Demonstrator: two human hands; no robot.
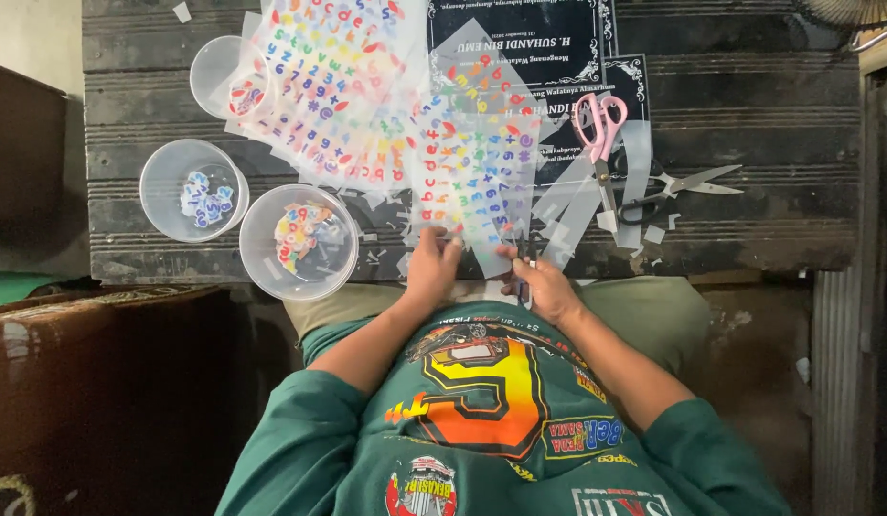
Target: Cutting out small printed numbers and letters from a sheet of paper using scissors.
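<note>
A clear sheet of colourful letter and number stickers (472, 177) lies at the near edge of a dark wooden table (749, 105). My left hand (432, 268) pinches the sheet's bottom left corner. My right hand (544, 287) grips its bottom right edge and also seems to hold dark-handled scissors, mostly hidden under the fingers. A second, larger pile of sticker sheets (329, 86) fans out to the left.
Three clear plastic tubs hold cut stickers: one at front (298, 242), one left (194, 190), one at the back (224, 76). Pink-handled scissors (601, 129) and black-handled scissors (677, 186) lie to the right among clear plastic offcuts (572, 215). A dark printed board (534, 43) lies behind.
</note>
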